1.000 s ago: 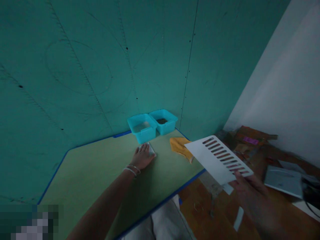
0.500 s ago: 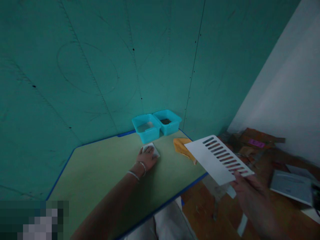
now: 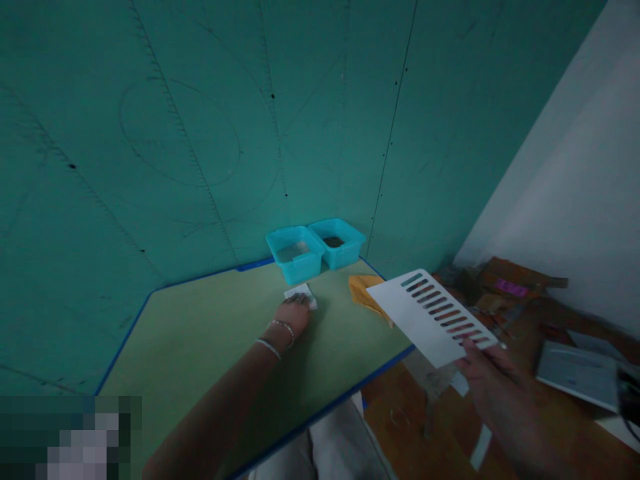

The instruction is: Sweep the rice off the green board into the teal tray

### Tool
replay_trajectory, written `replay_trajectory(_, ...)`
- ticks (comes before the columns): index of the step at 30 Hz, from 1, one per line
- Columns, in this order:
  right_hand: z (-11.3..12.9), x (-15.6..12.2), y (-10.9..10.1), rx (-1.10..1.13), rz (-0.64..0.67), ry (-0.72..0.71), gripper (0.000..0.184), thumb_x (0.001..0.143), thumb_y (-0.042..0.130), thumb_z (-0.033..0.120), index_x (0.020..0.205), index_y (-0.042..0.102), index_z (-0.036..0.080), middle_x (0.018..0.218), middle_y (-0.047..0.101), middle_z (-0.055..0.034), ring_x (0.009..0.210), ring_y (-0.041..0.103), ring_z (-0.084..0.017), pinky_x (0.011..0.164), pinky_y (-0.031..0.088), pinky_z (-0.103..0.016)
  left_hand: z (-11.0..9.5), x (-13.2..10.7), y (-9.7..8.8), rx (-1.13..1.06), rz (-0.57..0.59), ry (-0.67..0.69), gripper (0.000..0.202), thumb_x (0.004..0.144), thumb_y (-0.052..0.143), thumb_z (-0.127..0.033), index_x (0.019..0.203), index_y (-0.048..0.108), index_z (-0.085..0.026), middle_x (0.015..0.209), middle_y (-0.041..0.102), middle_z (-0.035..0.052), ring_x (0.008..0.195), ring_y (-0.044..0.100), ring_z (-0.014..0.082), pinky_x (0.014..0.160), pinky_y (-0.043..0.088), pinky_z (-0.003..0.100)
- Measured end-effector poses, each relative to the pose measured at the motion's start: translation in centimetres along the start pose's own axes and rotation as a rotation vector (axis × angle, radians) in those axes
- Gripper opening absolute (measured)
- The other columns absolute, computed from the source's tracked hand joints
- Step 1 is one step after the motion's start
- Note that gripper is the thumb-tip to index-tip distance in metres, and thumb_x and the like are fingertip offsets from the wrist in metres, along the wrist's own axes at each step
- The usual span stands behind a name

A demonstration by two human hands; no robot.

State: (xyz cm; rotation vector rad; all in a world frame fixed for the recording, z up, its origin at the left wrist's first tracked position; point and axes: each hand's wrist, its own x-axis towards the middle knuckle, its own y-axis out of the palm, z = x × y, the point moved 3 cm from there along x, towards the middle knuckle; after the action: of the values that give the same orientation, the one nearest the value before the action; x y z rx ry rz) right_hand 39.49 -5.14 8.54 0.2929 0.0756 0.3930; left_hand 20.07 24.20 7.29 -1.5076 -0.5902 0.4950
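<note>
My right hand (image 3: 493, 380) grips the near corner of a white slotted card (image 3: 430, 317) with a row of coloured slots, held tilted above the table's right edge. My left hand (image 3: 293, 315) reaches across the green table (image 3: 200, 347), fingers curled onto a small white packet (image 3: 301, 293) that lies flat on the top. Bracelets circle the left wrist. Two turquoise bins (image 3: 315, 247) stand just beyond the packet against the wall.
An orange cloth (image 3: 364, 293) lies on the table near the bins. To the right, a brown floor or surface (image 3: 450, 427) carries scattered papers, a grey sheet (image 3: 575, 373) and cardboard bits. Teal wall panels close in behind and left.
My left hand has drawn back a little and its fingers have curled over the packet's near edge. The slotted card has shifted slightly left.
</note>
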Motion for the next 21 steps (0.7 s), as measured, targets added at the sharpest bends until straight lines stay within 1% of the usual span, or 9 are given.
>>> replay_trajectory(2,0.0,0.0,0.3,0.02,-0.005,0.016,0.028,0.055,0.081,0.039,0.078,0.072,0.026,0.087,0.073,-0.0006,0.074,0.067,-0.019,0.057,0.054,-0.025,0.2,-0.6,-0.3,-0.013,-0.016,0.006,0.029,0.087,0.054,-0.029,0.114,0.057,-0.019,0.117,0.062,0.0087,0.1,0.061,0.0234,0.084,0.051,0.047)
replay_trajectory(4,0.0,0.0,0.7,0.044,-0.018,0.032,0.029,0.052,0.082,0.04,0.075,0.071,0.025,0.083,0.073,-0.001,0.071,0.067,-0.02,0.056,0.054,-0.026,0.2,-1.1,-0.4,-0.026,-0.025,0.022,0.029,0.087,0.054,-0.03,0.113,0.058,-0.019,0.115,0.063,0.0084,0.097,0.062,0.0227,0.082,0.052,0.046)
replay_trajectory(6,0.0,-0.1,1.1,0.058,-0.007,0.039,0.031,0.051,0.083,0.04,0.074,0.071,0.023,0.082,0.073,-0.0018,0.07,0.068,-0.02,0.056,0.054,-0.027,0.1,-1.4,-0.5,-0.034,-0.026,0.035,0.026,0.087,0.054,-0.03,0.109,0.06,-0.018,0.113,0.064,0.0078,0.097,0.062,0.0224,0.082,0.051,0.045)
replay_trajectory(8,-0.1,-0.1,1.4,0.069,0.026,0.034,0.032,0.052,0.082,0.039,0.078,0.071,0.024,0.085,0.073,-0.0019,0.073,0.068,-0.021,0.06,0.054,-0.029,-0.2,-1.4,-0.4,-0.04,-0.024,0.03,0.022,0.086,0.055,-0.03,0.103,0.062,-0.018,0.11,0.065,0.0072,0.096,0.062,0.0219,0.082,0.051,0.045)
replay_trajectory(11,-0.2,-0.1,1.5,0.056,0.066,0.036,0.031,0.056,0.081,0.04,0.082,0.07,0.027,0.087,0.073,-0.0002,0.078,0.068,-0.02,0.063,0.054,-0.028,-0.7,-1.0,-0.3,-0.06,-0.027,0.004,0.02,0.086,0.056,-0.029,0.1,0.063,-0.017,0.109,0.065,0.0068,0.096,0.062,0.0217,0.082,0.051,0.045)
replay_trajectory(13,0.1,-0.1,1.4,0.036,0.057,0.042,0.03,0.055,0.081,0.042,0.079,0.07,0.028,0.083,0.073,0.0005,0.076,0.068,-0.02,0.06,0.054,-0.028,-1.1,-0.9,-0.2,-0.089,-0.027,-0.015,0.02,0.086,0.056,-0.029,0.1,0.062,-0.017,0.106,0.066,0.0064,0.093,0.063,0.0211,0.08,0.052,0.043)
replay_trajectory(16,0.7,0.0,1.3,0.04,0.009,0.043,0.032,0.051,0.082,0.042,0.075,0.07,0.025,0.081,0.073,-0.0003,0.071,0.067,-0.02,0.057,0.053,-0.028,-1.6,-1.0,0.1,-0.141,-0.031,-0.044,0.022,0.087,0.055,-0.03,0.103,0.061,-0.016,0.102,0.066,0.0059,0.085,0.064,0.0192,0.073,0.054,0.04)
replay_trajectory(18,1.0,0.1,1.2,0.054,-0.003,0.037,0.034,0.05,0.083,0.04,0.076,0.07,0.023,0.084,0.073,-0.001,0.071,0.066,-0.02,0.057,0.052,-0.027,-1.8,-1.3,0.2,-0.169,-0.041,-0.049,0.024,0.087,0.054,-0.031,0.105,0.06,-0.016,0.104,0.066,0.0065,0.085,0.064,0.0193,0.073,0.054,0.04)
replay_trajectory(21,0.8,0.3,1.2,0.044,0.028,0.037,0.033,0.053,0.082,0.04,0.079,0.07,0.023,0.091,0.072,-0.0019,0.079,0.066,-0.021,0.059,0.052,-0.027,-2.2,-1.5,0.2,-0.195,-0.055,-0.03,0.029,0.087,0.054,-0.033,0.11,0.059,-0.018,0.115,0.062,0.0088,0.096,0.062,0.0222,0.08,0.052,0.044)
